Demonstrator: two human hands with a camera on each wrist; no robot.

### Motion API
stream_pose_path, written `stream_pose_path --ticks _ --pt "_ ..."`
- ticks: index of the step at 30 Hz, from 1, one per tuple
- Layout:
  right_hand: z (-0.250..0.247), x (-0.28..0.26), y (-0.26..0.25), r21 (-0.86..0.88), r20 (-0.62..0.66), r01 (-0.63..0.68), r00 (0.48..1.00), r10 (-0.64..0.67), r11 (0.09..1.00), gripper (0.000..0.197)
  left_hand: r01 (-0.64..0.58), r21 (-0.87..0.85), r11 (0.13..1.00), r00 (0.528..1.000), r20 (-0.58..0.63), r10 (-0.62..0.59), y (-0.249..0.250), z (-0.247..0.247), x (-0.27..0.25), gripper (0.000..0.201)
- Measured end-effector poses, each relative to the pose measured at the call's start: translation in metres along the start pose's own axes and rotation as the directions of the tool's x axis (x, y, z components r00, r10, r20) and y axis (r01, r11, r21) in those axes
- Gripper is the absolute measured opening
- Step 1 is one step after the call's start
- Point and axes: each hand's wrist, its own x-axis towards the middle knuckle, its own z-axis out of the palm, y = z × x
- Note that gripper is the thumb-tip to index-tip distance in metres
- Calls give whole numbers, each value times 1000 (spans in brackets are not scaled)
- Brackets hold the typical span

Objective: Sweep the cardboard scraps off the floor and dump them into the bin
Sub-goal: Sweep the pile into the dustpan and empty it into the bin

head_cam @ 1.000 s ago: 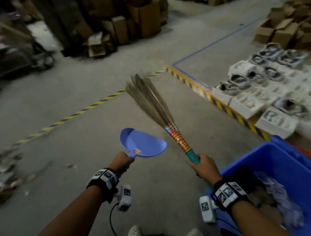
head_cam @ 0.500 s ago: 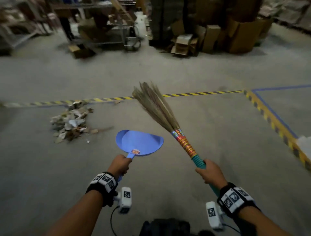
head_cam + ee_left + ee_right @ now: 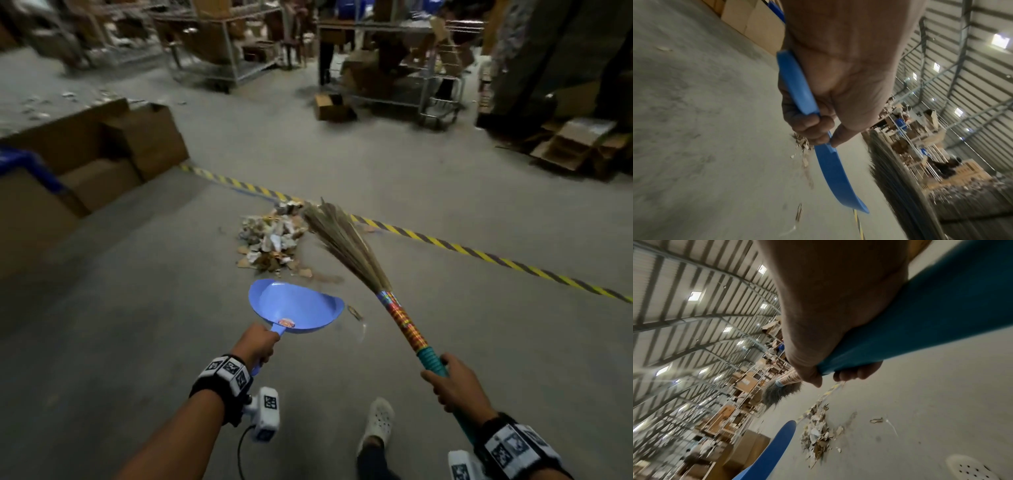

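A pile of cardboard scraps lies on the concrete floor against the striped tape line, straight ahead of me. My left hand grips the handle of an empty blue dustpan, held in the air just short of the pile. My right hand grips the teal handle of a grass broom, whose bristles are raised beside the pile's right edge. The left wrist view shows the fingers curled round the dustpan handle, and the right wrist view shows the pile beyond the broom. The bin is out of view.
Yellow-black floor tape runs across behind the pile. Large cardboard boxes stand at the left. Metal racks and flattened boxes fill the back. My white shoe is on the floor between my arms.
My view has swung left away from the blue bin, and I have walked toward the scrap pile, which now lies straight ahead and close. Both hands keep their hold on dustpan and broom.
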Motion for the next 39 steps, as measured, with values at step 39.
stream_pose_path --ticks 39 --pt "39 826 -503 -303 231 66 973 6 951 8 276 -137 951 952 -98 -290 444 -151 637 22"
